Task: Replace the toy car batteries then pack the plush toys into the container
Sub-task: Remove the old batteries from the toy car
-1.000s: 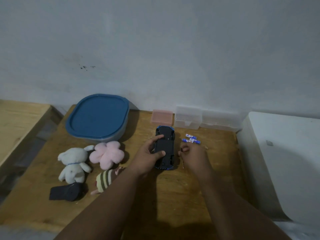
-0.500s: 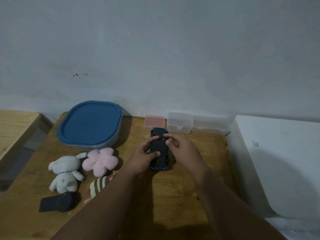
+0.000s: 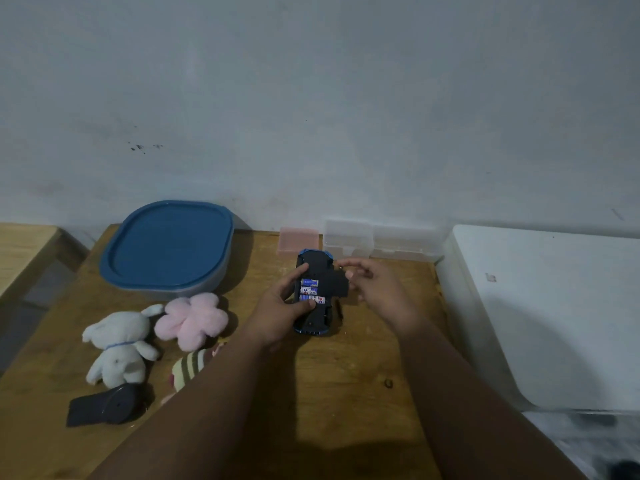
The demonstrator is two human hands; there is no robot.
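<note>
Toy car point(image 3: 313, 322) lies underside up on the desk point(image 3: 329, 403), its long axis running from the person toward the wall; front and rear cannot be told apart. Its battery bay is open, with three batteries point(image 3: 309, 291) crosswise inside. Left hand point(image 3: 280, 313) grips the car, fingers curled, thumb on the nearest battery. Right hand point(image 3: 377, 289), just right of the car, pinches the black battery cover point(image 3: 337, 284). Left of the car, the container point(image 3: 166, 244) is lidded, its contents hidden. White plush point(image 3: 117, 348), pink plush point(image 3: 192, 318) and striped plush point(image 3: 188, 367) lie outside it.

Dim, soft focus; arm shadows fall forward, edges bowed.
</note>
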